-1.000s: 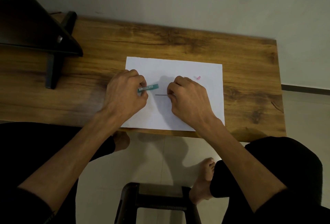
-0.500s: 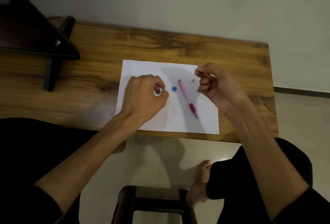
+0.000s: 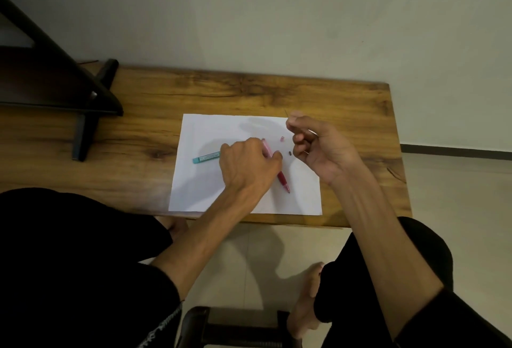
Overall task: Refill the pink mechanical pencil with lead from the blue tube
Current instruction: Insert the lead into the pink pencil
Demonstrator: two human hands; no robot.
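Note:
The pink mechanical pencil (image 3: 282,178) lies slanted on the white paper (image 3: 199,181), red grip toward me. My left hand (image 3: 249,167) rests over its upper half, fingers closing around the barrel. Left of that hand, the blue lead tube (image 3: 206,157) lies flat on the sheet. My right hand (image 3: 318,148) hovers above the paper's right side, fingers pinched on a thin lead (image 3: 286,112) that sticks up past them. A small pink cap (image 3: 282,139) and a small dark piece (image 3: 289,153) lie on the paper between my hands.
The paper sits on a wooden table (image 3: 249,92) against a plain wall. A dark stand (image 3: 83,114) occupies the table's left end. My knees and bare feet show below the front edge, with a dark stool (image 3: 235,328) on the floor.
My left hand set the blue tube down on the paper and moved right onto the pink pencil. My right hand stays raised, pinching the lead.

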